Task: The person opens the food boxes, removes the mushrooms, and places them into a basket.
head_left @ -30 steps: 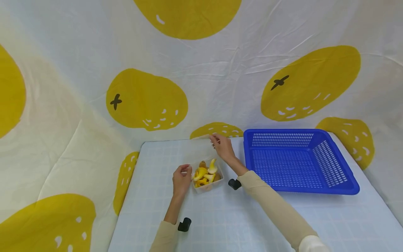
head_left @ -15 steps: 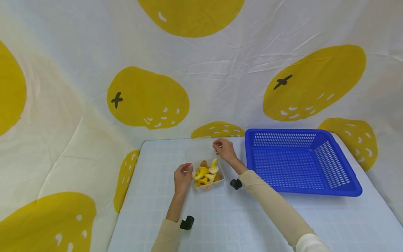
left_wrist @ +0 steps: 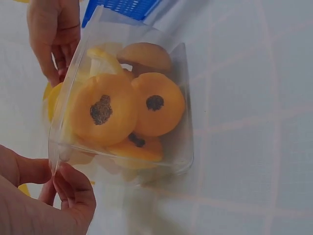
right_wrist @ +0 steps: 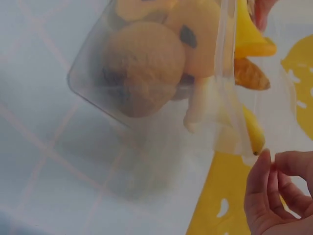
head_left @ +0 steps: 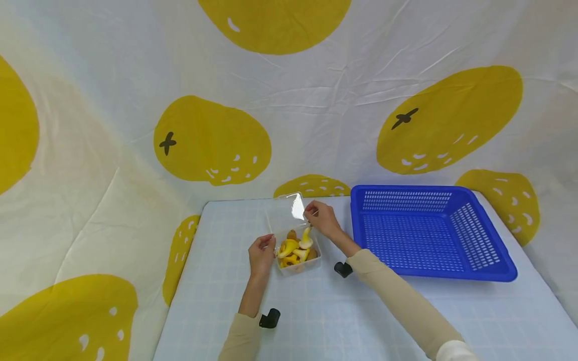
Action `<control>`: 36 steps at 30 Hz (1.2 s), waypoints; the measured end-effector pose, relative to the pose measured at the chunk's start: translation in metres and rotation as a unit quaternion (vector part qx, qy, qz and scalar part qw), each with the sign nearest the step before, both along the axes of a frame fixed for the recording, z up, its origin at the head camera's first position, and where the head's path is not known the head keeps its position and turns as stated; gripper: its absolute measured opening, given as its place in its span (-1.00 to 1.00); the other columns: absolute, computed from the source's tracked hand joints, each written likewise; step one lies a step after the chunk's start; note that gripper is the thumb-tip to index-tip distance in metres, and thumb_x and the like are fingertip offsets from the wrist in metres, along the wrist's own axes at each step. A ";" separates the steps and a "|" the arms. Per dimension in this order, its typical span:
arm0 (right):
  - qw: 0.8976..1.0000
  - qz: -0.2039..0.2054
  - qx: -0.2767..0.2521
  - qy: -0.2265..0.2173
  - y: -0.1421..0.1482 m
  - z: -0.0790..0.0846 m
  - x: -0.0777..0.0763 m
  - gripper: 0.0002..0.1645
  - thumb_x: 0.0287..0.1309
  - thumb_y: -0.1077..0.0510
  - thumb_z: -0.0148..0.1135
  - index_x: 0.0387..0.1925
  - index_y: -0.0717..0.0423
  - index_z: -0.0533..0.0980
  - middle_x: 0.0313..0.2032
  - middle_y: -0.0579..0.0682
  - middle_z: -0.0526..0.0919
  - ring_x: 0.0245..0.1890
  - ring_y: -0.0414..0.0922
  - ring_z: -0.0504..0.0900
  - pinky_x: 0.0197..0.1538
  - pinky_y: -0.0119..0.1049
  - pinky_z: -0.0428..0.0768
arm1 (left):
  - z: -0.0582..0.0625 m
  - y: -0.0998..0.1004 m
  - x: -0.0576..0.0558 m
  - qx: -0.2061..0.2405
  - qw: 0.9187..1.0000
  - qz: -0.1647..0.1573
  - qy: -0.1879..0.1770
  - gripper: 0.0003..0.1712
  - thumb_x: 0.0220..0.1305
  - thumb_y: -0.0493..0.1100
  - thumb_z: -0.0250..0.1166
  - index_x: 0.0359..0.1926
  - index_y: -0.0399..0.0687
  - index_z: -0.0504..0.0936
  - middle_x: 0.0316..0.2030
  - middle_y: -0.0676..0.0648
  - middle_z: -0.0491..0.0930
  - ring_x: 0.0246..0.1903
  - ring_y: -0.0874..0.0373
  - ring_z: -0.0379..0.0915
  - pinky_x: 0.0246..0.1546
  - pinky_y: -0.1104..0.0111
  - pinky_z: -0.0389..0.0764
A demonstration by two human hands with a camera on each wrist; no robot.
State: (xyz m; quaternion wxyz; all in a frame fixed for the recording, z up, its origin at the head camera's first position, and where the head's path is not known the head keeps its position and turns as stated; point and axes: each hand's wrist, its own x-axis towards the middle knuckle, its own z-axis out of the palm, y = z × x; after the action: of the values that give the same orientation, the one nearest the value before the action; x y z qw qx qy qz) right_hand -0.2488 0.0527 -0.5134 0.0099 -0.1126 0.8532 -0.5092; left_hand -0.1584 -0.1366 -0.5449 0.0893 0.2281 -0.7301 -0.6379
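A clear plastic box (head_left: pixel 293 269) stands on the table, filled with yellow and brown pieces that look like play fruit. Several yellow pieces (left_wrist: pixel 103 110) have a dark centre; a brown round piece (right_wrist: pixel 142 68) lies low in the box. The clear lid (head_left: pixel 282 213) is tilted up behind the box, with a bright glare on it. My left hand (head_left: pixel 261 254) pinches the box's left rim between thumb and fingers. At the lid's right edge, my right hand (head_left: pixel 322 218) has thumb and forefinger tips together, pinching that edge; the exact contact is faint in the right wrist view.
A large blue plastic basket (head_left: pixel 417 276) stands to the right on the pale checked table (head_left: pixel 316 321). Behind the table hangs a white cloth (head_left: pixel 316 130) printed with big yellow fruit. A dark wrist camera (head_left: pixel 270 318) sits beside each forearm.
My right hand has come slightly down and toward the box. The lid's angle has changed, so its face shows more and now catches glare. The left hand stays at the box.
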 end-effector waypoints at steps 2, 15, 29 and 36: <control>1.000 0.015 0.007 0.006 0.000 0.001 0.004 -0.91 0.34 0.28 0.32 -0.20 0.25 0.61 -0.30 0.10 0.69 -0.35 -0.04 0.65 -0.26 -0.26 0.67 | 0.000 0.000 0.000 0.006 1.000 0.001 -0.001 -0.77 0.43 -0.28 0.29 -0.02 -0.38 0.67 -0.24 -0.20 0.64 -0.46 0.19 0.38 -0.55 0.55 0.46; 0.978 0.192 0.017 0.076 -0.006 0.006 0.032 -0.81 0.32 0.36 0.29 -0.05 0.32 0.60 -0.14 0.12 0.71 -0.12 0.01 0.67 0.04 -0.10 0.68 | 0.003 0.001 0.001 0.007 1.000 -0.005 -0.007 -0.74 0.45 -0.26 0.27 0.03 -0.39 0.65 -0.16 -0.26 0.65 -0.44 0.15 0.39 -0.52 0.55 0.47; 0.917 0.341 0.165 0.122 -0.013 0.006 0.049 -0.67 0.29 0.36 0.35 0.08 0.24 0.64 0.11 0.14 0.59 0.11 0.05 0.53 0.26 -0.18 0.54 | 0.003 -0.003 0.004 0.011 1.000 -0.018 -0.012 -0.71 0.48 -0.23 0.25 0.07 -0.36 0.63 -0.08 -0.27 0.61 -0.38 0.06 0.43 -0.47 0.52 0.51; 0.898 0.338 0.202 0.196 -0.014 0.006 0.053 -0.72 0.22 0.38 0.40 -0.02 0.24 0.64 0.06 0.15 0.53 0.03 0.00 0.52 0.19 -0.32 0.58 | 0.002 -0.002 0.004 0.012 1.000 -0.022 0.001 -0.71 0.47 -0.24 0.27 0.06 -0.39 0.62 -0.11 -0.27 0.62 -0.46 0.18 0.39 -0.52 0.55 0.48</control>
State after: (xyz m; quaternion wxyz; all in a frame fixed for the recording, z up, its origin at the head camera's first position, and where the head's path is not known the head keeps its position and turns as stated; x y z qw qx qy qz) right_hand -0.1955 0.0390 -0.5076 0.0363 -0.4870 0.8330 -0.2600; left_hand -0.1543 -0.1389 -0.5431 0.0736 0.2121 -0.7273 -0.6485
